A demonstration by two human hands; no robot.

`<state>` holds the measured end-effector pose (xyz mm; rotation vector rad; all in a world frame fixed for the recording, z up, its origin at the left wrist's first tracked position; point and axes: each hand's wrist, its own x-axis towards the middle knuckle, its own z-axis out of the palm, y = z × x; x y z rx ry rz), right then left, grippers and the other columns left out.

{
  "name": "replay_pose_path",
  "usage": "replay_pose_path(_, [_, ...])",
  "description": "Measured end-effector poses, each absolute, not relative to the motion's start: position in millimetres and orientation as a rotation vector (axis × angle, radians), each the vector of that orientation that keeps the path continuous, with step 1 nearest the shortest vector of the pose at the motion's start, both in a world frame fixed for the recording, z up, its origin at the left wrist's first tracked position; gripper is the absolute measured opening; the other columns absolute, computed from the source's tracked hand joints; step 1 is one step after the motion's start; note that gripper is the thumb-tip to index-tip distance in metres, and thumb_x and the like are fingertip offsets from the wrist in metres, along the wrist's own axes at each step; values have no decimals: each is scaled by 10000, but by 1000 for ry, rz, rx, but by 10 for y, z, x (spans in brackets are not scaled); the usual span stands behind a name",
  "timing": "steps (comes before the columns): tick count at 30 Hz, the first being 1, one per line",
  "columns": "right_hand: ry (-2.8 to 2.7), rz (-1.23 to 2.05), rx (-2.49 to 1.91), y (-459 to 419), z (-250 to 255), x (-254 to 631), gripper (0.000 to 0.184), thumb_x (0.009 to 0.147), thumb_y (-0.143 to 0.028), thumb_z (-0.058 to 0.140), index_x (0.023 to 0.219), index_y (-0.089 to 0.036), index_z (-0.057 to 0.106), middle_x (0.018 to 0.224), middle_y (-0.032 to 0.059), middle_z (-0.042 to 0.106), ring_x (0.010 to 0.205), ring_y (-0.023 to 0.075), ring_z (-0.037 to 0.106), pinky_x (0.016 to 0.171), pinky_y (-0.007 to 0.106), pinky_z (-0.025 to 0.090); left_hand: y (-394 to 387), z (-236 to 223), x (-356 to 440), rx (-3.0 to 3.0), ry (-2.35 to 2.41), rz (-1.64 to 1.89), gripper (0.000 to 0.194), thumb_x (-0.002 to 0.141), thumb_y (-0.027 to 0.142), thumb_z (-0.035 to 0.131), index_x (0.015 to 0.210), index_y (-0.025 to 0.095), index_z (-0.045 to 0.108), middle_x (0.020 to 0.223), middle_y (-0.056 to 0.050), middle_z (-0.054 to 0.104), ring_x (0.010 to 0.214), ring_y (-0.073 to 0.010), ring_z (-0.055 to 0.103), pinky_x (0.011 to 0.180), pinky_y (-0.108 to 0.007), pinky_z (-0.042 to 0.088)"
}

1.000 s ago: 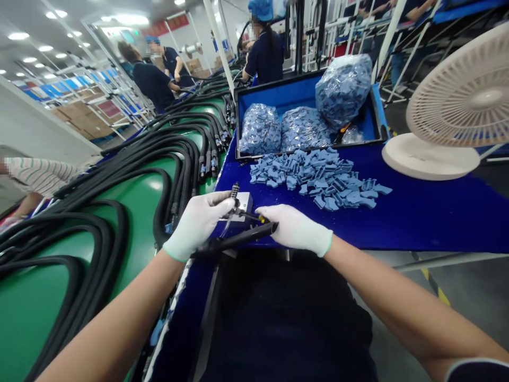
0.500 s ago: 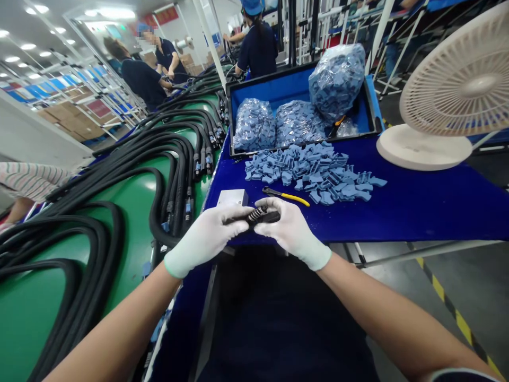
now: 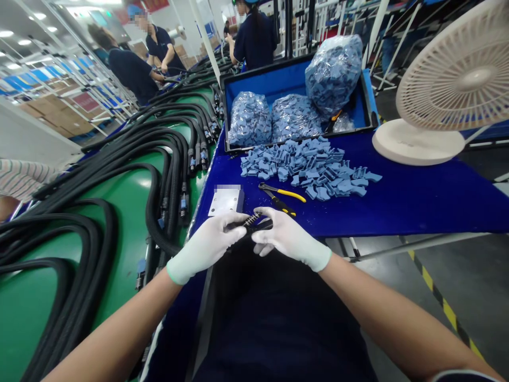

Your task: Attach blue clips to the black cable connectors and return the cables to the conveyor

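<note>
Short black part point(image 3: 242, 227) wound with a steel spring point(image 3: 253, 219), held crosswise in a narrow pinch between the left hand point(image 3: 209, 246) and the right hand point(image 3: 288, 236), probably for a steady, level grip, though overlapping fingers point(image 3: 262, 213) hide the exact contact. Just ahead of the right hand, yellow-handled pliers point(image 3: 278, 195), within easy reach. Ahead of the left hand, a white plate point(image 3: 225, 201) on a blue table point(image 3: 417, 209). Beyond both hands, loose blue clips point(image 3: 310, 170) heaped near a blue tray point(image 3: 286, 74). Left of the left hand, black cables point(image 3: 170, 180) along a green belt point(image 3: 27, 302).
</note>
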<state>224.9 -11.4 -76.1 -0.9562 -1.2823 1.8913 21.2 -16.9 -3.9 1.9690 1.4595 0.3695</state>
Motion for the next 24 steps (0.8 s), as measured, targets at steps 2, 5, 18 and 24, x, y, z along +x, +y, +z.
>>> replay_pose_path(2, [-1270, 1799, -962, -151, -773, 2235, 742, 795, -123, 693, 1494, -178, 450, 947, 63, 725, 766, 222, 763, 715, 374, 665, -184, -48, 204, 1980, 1448, 353, 354, 973, 357, 592, 1266, 239, 750, 1236, -48, 757, 1171, -292, 684, 1061, -383, 483])
replay_pose_path(5, [-1317, 1689, -978, -181, -781, 2217, 771, 753, -105, 697, 1491, -187, 489, 1056, 75, 730, 824, 221, 749, 794, 384, 655, -192, -51, 198, 2055, 1398, 362, 342, 969, 303, 606, 1274, 274, 758, 1181, -34, 755, 1120, -274, 683, 1025, -370, 488])
replay_pose_path(18, [-1616, 1438, -836, -234, -645, 2272, 764, 817, -135, 714, 1538, -210, 471, 1230, 66, 711, 1131, 228, 668, 1038, 392, 517, -22, -251, 74, 1806, 1217, 545, 954, 766, 253, 829, 1616, 286, 398, 1194, -61, 683, 1009, -238, 681, 901, -394, 558])
replay_pose_path(24, [-1654, 1392, -781, -198, -616, 2266, 668, 804, -84, 693, 1445, -217, 562, 1194, 52, 723, 1090, 211, 683, 1025, 383, 528, -20, -267, 142, 1831, 1283, 526, 779, 698, 213, 818, 1446, 250, 605, 1068, -45, 752, 1003, -268, 716, 927, -420, 575])
